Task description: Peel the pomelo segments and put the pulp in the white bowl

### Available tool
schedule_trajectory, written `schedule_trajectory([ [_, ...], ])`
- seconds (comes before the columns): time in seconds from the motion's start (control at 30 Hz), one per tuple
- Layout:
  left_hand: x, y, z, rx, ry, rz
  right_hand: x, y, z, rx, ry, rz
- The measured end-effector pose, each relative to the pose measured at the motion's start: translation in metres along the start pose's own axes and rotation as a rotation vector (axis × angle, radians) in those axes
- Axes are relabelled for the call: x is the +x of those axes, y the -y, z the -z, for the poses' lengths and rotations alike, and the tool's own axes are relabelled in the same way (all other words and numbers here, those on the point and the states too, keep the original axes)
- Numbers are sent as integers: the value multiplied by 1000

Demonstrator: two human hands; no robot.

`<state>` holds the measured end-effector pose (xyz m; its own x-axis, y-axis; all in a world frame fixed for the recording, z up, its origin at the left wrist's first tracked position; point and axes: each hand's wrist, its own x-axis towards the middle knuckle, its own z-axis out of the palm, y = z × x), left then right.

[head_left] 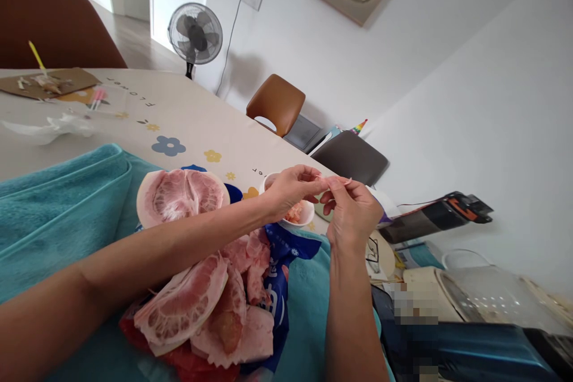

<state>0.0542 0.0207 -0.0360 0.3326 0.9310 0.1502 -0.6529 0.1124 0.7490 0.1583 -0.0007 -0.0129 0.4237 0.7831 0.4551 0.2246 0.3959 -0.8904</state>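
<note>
Pinching one small pinkish scrap between my left fingers and right fingers, near one smooth white bowl holding moist orange-pink shreds. One domed pomelo half, thick pale rind, sitting left of bowl. One pomelo wedge, veined flesh, lying among peel scraps. One glossy blue plastic bag lying beneath; plush teal towel covering part of counter.
</note>
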Motion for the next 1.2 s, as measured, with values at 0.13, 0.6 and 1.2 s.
schedule_trajectory([
  [0.13, -2, -2, -1, -88, 95, 15, 1, -1, 2, 14, 62, -19],
  [0.6, 2, -1, 0, -194, 82, 103, 16, 4, 10, 344, 157, -441],
  [1.2, 2, -10, -3, -303, -208, 193, -3, 34, 21, 103, 377, -180],
])
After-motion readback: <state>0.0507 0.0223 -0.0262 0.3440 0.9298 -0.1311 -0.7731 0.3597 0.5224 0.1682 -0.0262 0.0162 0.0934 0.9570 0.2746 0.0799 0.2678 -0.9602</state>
